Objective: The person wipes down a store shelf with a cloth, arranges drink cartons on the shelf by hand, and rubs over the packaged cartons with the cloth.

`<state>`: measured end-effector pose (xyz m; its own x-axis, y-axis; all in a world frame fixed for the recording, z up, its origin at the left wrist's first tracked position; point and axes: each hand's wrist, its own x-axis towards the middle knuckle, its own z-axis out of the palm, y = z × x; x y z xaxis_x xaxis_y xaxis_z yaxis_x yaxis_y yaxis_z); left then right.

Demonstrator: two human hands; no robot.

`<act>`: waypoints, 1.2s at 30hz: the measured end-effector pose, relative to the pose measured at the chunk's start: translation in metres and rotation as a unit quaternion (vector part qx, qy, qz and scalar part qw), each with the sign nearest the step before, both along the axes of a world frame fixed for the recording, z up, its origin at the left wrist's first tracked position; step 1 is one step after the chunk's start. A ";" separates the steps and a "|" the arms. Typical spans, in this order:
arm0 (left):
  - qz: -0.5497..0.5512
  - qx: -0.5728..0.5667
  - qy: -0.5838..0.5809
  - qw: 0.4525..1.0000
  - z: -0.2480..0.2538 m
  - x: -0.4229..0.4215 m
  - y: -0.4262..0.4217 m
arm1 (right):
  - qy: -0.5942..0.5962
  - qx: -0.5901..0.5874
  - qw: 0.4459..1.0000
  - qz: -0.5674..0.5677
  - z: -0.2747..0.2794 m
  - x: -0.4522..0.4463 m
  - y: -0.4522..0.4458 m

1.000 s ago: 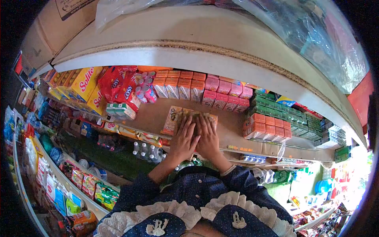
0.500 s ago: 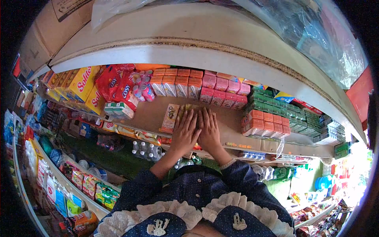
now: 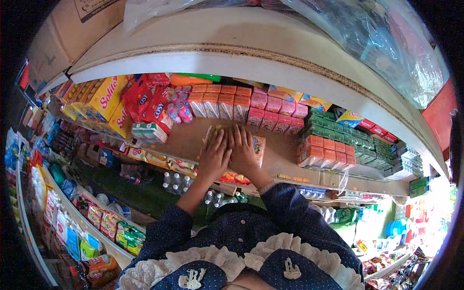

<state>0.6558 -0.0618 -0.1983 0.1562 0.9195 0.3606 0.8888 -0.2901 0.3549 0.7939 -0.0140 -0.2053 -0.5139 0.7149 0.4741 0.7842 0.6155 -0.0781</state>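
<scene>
My left hand and my right hand lie side by side on the middle of the shelf, fingers stretched forward and palms down. Under them are flat-lying printed drink cartons, mostly covered. The end of one carton shows beside my right hand, with an orange and white print. Near my left fingertips a yellowish-brown printed surface peeks out. How many cartons lie beneath the palms is hidden. Behind my fingers stand orange cartons in rows, and pink cartons to their right.
Stacked green cartons and orange-red cartons stand on the right. Yellow Solite boxes, red Cosy bags and wrapped pink bottles fill the left. An upper shelf edge overhangs. Clear bottles stand below.
Both hands have shifted slightly left across the cartons. The carton end left of my left hand is now mostly covered, while another shows right of my right hand.
</scene>
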 end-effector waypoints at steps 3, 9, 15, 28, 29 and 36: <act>0.029 -0.011 0.008 0.999 -0.005 -0.016 0.021 | -0.017 -0.018 1.000 -0.010 -0.006 -0.020 0.026; -0.037 0.052 0.008 0.998 -0.001 -0.019 -0.023 | 0.003 0.003 1.000 0.017 0.002 0.003 -0.027; -0.083 0.039 0.000 0.996 -0.031 -0.042 -0.064 | 0.017 -0.138 0.979 0.146 0.012 0.050 -0.069; -0.043 0.028 -0.202 0.978 -0.017 -0.024 -0.043 | 0.085 -0.145 0.979 0.117 -0.004 0.092 -0.039; -0.019 -0.050 -0.356 0.933 -0.020 -0.031 -0.051 | 0.085 -0.147 0.979 0.116 -0.004 0.093 -0.039; 0.156 -0.005 -0.516 0.842 -0.035 -0.077 -0.062 | 0.072 -0.104 0.986 0.111 -0.010 0.094 -0.038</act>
